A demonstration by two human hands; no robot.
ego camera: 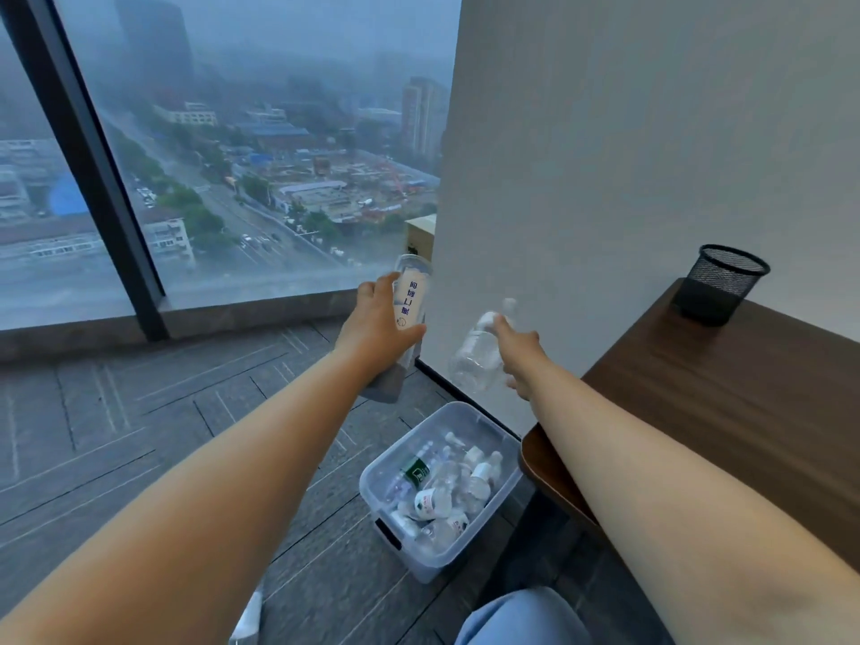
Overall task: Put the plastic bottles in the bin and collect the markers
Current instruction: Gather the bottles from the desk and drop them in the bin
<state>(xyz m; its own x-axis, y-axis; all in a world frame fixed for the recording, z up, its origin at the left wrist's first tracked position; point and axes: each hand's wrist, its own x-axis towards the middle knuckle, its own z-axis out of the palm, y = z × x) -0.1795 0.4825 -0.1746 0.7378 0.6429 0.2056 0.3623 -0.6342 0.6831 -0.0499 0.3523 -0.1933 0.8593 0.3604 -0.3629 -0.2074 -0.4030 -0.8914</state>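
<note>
We're above the bin [430, 567], left hand [377, 318] gripping the labelled bottle [410, 295], right hand [519, 356] gripping the clear bottle [474, 363], several bottles [433, 502] already inside, these 2 drops pending, markers unseen, probably uncollected.

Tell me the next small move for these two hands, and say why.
Probably lower both hands toward the clear plastic bin on the floor and let go. The left hand grips a tall white-labelled plastic bottle, the right hand a clear plastic bottle, both in the air; the open bin below already holds other bottles.
</note>
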